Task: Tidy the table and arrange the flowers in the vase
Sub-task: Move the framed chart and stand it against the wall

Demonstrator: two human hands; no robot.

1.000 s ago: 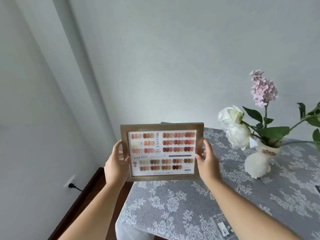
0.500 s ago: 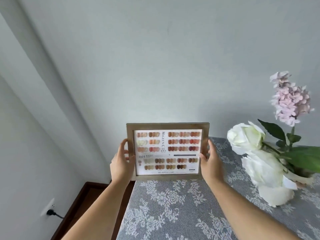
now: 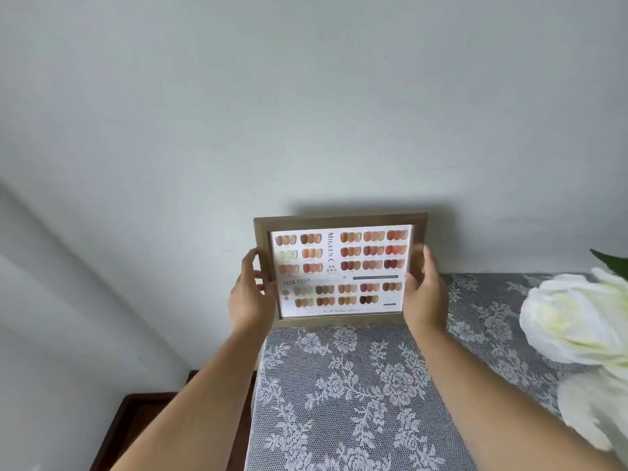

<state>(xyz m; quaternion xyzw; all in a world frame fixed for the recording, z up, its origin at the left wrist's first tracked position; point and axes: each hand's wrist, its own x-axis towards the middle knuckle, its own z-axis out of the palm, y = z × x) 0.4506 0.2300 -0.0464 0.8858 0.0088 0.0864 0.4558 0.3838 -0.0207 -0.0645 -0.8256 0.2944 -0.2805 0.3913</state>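
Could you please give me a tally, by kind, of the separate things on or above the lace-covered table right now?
Picture frame: 1
White flowers: 2
Green leaf: 1
Hands, left hand and right hand: 2
Total: 6

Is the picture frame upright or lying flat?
Upright: the picture frame faces the camera, gripped at its sides by the left hand and right hand, at the table's far edge.
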